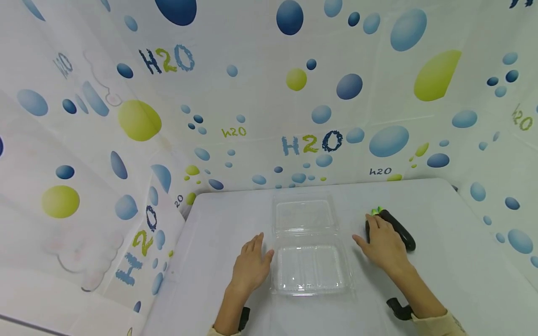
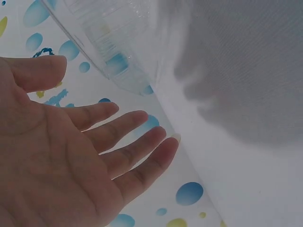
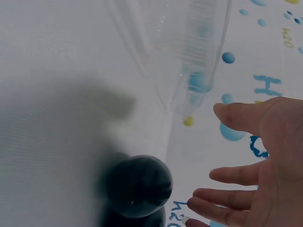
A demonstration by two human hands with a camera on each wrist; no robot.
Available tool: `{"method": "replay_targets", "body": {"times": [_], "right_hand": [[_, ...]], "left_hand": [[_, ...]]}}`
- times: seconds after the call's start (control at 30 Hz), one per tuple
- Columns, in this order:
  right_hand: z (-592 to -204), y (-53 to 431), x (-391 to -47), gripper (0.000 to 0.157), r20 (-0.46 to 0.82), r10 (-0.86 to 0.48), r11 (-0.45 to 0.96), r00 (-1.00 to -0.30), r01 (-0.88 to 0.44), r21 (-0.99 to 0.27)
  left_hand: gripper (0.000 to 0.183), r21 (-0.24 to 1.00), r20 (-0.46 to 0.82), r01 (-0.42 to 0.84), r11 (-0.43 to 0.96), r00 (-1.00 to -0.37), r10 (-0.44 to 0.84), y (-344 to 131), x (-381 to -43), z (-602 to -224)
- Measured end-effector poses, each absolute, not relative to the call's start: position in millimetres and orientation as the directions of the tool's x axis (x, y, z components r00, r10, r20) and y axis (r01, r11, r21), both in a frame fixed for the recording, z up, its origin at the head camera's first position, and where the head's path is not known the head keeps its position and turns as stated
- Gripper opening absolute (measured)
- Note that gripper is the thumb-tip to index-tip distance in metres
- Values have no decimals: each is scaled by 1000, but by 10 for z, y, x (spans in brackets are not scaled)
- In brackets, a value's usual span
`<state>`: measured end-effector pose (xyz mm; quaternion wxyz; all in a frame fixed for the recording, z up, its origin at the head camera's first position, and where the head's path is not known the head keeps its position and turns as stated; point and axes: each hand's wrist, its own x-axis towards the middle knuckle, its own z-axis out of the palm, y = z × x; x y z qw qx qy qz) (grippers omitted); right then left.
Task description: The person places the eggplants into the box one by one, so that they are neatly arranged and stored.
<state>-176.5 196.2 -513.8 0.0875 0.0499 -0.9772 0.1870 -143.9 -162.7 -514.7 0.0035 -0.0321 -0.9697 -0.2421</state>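
Observation:
A clear plastic clamshell container (image 1: 311,270) lies opened out on the white table, its lid (image 1: 304,213) folded back away from me. Just off its left side is my left hand (image 1: 250,263), palm facing the container and fingers extended, holding nothing. My right hand (image 1: 383,242) hovers over two dark eggplants to the container's right, fingers straight and thumb spread. One eggplant (image 1: 402,229) shows mostly beyond that hand; the other is largely hidden beneath it. Bright green stem ends (image 1: 377,211) poke out past the fingertips. In the right wrist view a rounded eggplant end (image 3: 139,186) sits beside the open palm.
White cloth covers the table (image 1: 222,219). A curtain (image 1: 252,93) printed with blue and green dots and H2O lettering hangs behind it and along both sides. Black wrist mounts (image 1: 399,309) sit on my forearms.

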Motion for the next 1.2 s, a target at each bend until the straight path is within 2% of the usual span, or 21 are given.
{"method": "replay_targets", "body": {"times": [0.33,0.73,1.2], "right_hand": [[-5197,2017,-1750,69,179,9,916,-984,-63,-395],[-5239,2038,-1724,69,172,31,907,-985,-45,-419],[-5251,2038,-1690,64,170,46,921,-984,-24,-389]], "left_hand": [[59,489,22,48,871,-999,43,-1604,-1428,-5175],[55,502,14,41,864,-999,40,-1578,-1418,-5197],[43,509,-12,1,861,-1000,9,-1550,-1403,-5227]]}}
